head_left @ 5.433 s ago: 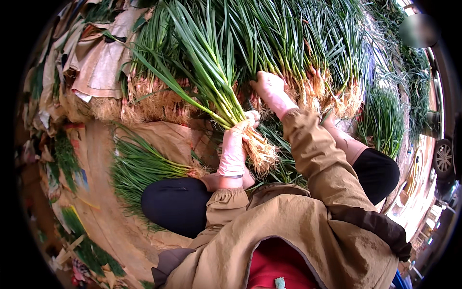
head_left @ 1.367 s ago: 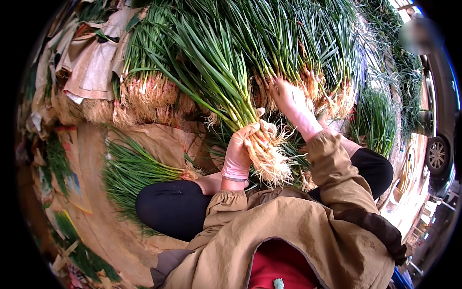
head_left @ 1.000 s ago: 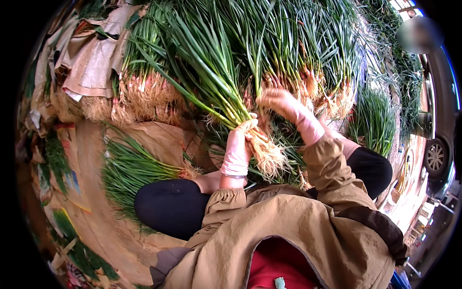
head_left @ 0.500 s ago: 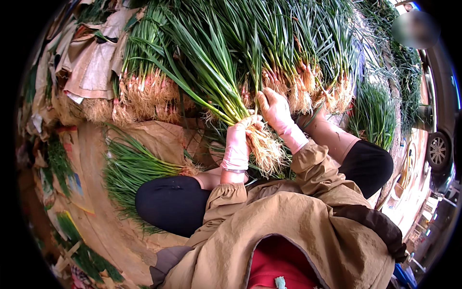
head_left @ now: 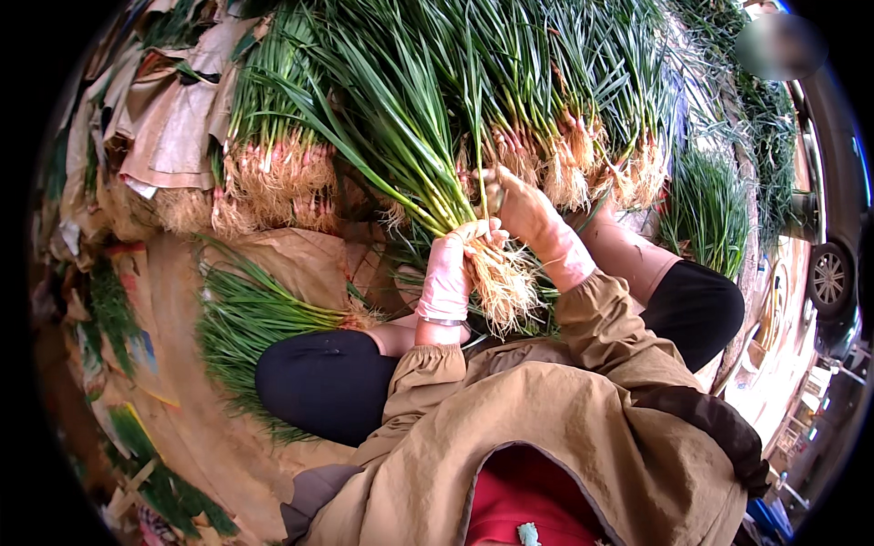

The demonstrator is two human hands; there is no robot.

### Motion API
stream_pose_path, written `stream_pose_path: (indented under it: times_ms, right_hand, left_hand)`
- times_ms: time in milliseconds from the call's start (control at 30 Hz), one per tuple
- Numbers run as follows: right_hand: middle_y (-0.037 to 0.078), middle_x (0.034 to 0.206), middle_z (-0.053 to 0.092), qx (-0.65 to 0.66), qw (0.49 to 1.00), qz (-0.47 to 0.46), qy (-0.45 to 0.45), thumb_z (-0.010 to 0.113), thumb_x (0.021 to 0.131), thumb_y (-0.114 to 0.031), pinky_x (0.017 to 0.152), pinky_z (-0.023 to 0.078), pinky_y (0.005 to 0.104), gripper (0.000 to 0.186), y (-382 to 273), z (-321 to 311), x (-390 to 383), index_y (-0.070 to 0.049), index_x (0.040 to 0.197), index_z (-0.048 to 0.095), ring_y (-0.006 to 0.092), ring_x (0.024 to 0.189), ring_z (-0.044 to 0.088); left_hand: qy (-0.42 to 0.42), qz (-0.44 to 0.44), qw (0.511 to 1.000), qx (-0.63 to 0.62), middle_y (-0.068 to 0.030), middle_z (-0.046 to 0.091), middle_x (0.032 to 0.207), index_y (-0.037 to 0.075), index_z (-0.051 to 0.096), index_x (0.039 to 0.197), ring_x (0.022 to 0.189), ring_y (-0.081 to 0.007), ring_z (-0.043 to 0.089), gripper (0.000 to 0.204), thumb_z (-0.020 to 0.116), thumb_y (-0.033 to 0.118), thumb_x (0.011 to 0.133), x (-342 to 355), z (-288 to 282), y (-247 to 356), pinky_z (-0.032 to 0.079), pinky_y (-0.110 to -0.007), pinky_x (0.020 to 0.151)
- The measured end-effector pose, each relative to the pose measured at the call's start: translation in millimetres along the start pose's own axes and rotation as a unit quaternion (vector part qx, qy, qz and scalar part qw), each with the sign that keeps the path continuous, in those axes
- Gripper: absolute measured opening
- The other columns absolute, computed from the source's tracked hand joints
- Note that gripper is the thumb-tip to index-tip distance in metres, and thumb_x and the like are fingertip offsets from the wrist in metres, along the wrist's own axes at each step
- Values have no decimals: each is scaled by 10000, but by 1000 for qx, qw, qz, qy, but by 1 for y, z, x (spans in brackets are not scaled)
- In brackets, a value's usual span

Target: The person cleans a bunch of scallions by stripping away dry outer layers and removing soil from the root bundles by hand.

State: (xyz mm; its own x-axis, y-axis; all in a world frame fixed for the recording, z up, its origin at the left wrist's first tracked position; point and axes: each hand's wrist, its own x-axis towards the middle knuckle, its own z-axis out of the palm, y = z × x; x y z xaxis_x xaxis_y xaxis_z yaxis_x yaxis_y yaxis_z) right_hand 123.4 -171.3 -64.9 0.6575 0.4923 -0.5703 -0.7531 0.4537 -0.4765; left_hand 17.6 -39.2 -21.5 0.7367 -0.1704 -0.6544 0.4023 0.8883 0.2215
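My left hand, in a thin pink glove, grips a bunch of green onions just above its pale, hairy roots; the long leaves fan up and to the left. My right hand, also gloved, reaches to the top of the same bunch, fingers on the stalks right beside my left hand. Whether it pinches a stalk or only touches I cannot tell. Both tan sleeves come in from below.
A big heap of green onions with reddish roots fills the top. A smaller bundle lies on brown paper at the left. Torn cardboard sits upper left. My knees in black flank the work. A car wheel shows far right.
My right hand drew back from the heap on the right and came to the bunch held in my left hand. The left hand kept its grip throughout.
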Motion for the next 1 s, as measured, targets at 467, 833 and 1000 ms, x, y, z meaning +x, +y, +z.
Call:
stream_pose_path:
  times_ms: [467,833,1000]
  right_hand:
    - [-25,721,567,-490,850,-188,43,593,960,-335,542,409,231,425,-7,38,27,11,1206,604,70,578,485]
    - [41,793,618,-620,772,-83,-112,612,924,-338,593,445,280,275,-2,-67,50,-77,977,681,165,666,552]
    - [102,859,672,-878,344,277,-184,642,893,-358,658,512,350,300,-17,-50,-9,-75,981,685,235,764,645]
  left_hand:
    - [-44,-19,998,-37,-110,674,876,-36,607,1065,795,-247,657,224,559,141,936,-6,-3,5,551,-385,734]
    - [-208,78,973,-68,-30,506,753,40,496,1034,669,-139,517,156,571,112,918,-31,27,-1,453,-266,643]
    - [-69,120,989,-49,-37,564,753,59,543,1068,682,-147,569,188,615,143,916,-35,-4,29,526,-302,673]
